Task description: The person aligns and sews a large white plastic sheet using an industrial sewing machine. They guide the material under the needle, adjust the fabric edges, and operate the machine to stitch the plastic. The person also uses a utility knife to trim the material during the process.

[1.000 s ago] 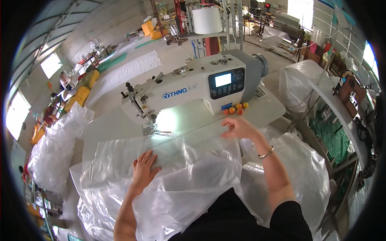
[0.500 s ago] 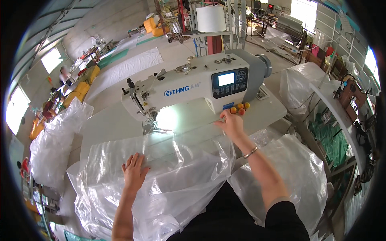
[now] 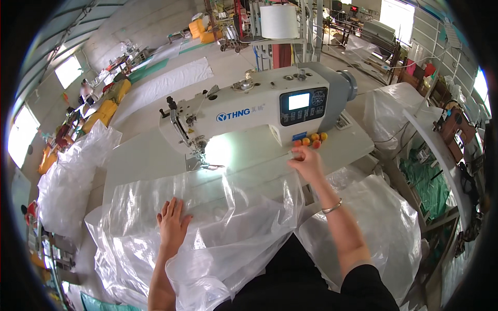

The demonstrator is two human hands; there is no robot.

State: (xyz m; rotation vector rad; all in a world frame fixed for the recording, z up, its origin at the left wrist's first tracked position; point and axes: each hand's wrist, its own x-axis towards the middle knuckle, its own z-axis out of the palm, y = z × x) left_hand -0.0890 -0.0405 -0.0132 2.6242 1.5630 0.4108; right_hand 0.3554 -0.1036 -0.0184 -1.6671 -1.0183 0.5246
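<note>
My left hand lies flat with its fingers spread on a clear plastic sheet, which covers the front of the sewing table and hangs over its near edge. Beyond it stands a white sewing machine with its lamp lit above the needle area. My right hand, a bangle on the wrist, is held over the table right of the sheet. Its thumb and fingertips pinch together at something small and pale that I cannot make out. Close by its fingers, several small orange-red fruits sit against the machine's base.
A white thread cone stands behind the machine. Bundled clear plastic lies at the left, with more plastic right of my lap. A brown sewing machine is at the far right. Another person is far off at the left.
My right hand has drawn back slightly toward me and to the right, away from the machine's base. The left hand stays on the sheet. The whole view has shifted a little.
</note>
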